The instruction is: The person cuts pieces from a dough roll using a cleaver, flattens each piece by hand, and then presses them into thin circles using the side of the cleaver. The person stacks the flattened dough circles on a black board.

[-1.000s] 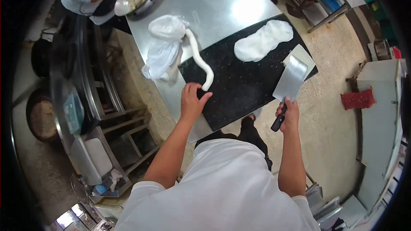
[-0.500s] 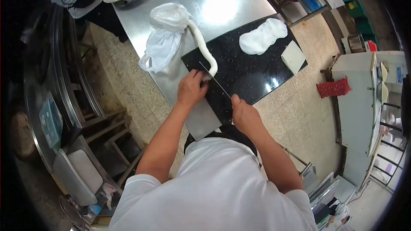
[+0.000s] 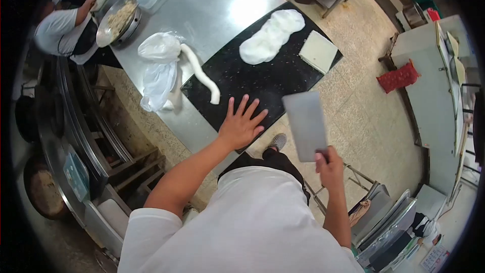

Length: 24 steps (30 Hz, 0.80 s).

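Observation:
My left hand (image 3: pixel 239 127) is spread over the near part of the black stone slab (image 3: pixel 230 76), fingers apart; whether something lies under the palm is hidden. In my right hand (image 3: pixel 331 168) is a cleaver (image 3: pixel 306 127), its broad blade held out past the slab's right edge, above the floor. A white dough rope (image 3: pixel 200 75) runs from a clear plastic bag (image 3: pixel 157 48) onto the slab, its end lying just beyond my left fingertips. Overlapping thin white dough rounds (image 3: pixel 271 37) rest farther back. Beside them sits a stack of square white sheets (image 3: pixel 318 52).
The slab lies on a steel table (image 3: pixel 202 5). At its far left stands a metal bowl (image 3: pixel 132 28) of pale shredded food, near a co-worker in a white shirt (image 3: pixel 65 30). A red mesh sack (image 3: pixel 399 76) is at right, and a folding chair (image 3: pixel 371 205) stands behind my right arm.
The cleaver has swung away from the dough rope to the right, off the slab. My left hand has left the rope's end and opened flat over the slab. The view has shifted.

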Each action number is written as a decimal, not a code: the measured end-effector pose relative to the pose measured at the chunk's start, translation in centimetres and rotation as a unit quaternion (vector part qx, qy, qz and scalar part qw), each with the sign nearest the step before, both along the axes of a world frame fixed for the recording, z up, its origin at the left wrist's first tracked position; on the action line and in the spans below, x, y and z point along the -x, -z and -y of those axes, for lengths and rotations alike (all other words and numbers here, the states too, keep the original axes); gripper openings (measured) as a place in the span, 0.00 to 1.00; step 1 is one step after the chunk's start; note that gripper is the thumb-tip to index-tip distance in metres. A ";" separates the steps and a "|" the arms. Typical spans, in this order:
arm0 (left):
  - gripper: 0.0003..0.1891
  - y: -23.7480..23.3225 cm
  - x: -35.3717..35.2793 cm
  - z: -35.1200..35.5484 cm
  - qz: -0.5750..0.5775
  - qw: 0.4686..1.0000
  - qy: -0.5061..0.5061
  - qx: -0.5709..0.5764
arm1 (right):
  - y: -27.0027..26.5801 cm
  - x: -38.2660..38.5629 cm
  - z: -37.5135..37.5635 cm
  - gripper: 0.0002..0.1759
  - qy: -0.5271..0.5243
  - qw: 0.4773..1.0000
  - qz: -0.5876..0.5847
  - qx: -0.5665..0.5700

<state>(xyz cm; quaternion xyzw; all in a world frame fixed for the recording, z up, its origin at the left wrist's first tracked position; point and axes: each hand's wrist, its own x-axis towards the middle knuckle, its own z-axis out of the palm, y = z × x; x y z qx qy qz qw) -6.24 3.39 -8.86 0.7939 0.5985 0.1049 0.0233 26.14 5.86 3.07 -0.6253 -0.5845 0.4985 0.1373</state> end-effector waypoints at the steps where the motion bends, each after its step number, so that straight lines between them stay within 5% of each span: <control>1: 0.29 -0.1 -0.6 -1.9 0.025 0.999 0.000 0.027 | -0.5 -0.6 -1.0 0.12 0.008 1.000 -0.003 0.005; 3: 0.36 -0.9 -2.0 -4.9 0.014 0.996 0.000 0.087 | -0.4 -0.8 -4.6 0.14 0.074 0.973 -0.160 -0.147; 6: 0.34 -0.6 -2.6 -7.5 0.037 0.996 0.030 0.080 | 3.5 3.2 -12.8 0.16 0.157 0.926 -0.276 -0.205; 10: 0.34 -1.2 -3.1 -9.1 0.010 0.995 0.032 0.089 | 10.4 6.0 -20.1 0.13 0.245 0.931 -0.223 0.152; 11: 0.34 -0.9 -3.1 -9.3 0.022 0.995 0.019 0.096 | 10.3 5.9 -20.0 0.13 0.250 0.929 -0.232 0.144; 13: 0.36 -0.8 -2.8 -9.5 0.040 0.994 0.011 0.101 | 9.4 5.5 -18.0 0.13 0.218 0.945 -0.198 0.143; 16: 0.36 -1.5 -2.5 -9.3 0.158 0.981 -0.015 0.113 | 9.2 3.9 -11.6 0.15 0.029 0.988 -0.093 0.118; 18: 0.37 -3.0 -2.2 -8.3 0.099 0.989 0.085 0.069 | 8.4 4.0 -7.0 0.18 -0.108 0.974 -0.053 0.191; 20: 0.35 -0.9 -1.8 -6.1 0.073 0.972 0.185 0.123 | 9.9 4.9 -3.0 0.22 -0.287 0.954 -0.045 0.069; 21: 0.35 -0.8 -1.8 -5.5 0.076 0.970 0.189 0.129 | 10.4 6.4 -2.0 0.22 -0.242 0.960 -0.021 0.137; 24: 0.35 -0.3 -1.5 -7.4 0.074 0.969 0.200 0.128 | 12.7 7.1 -3.6 0.24 -0.237 0.969 -0.014 0.066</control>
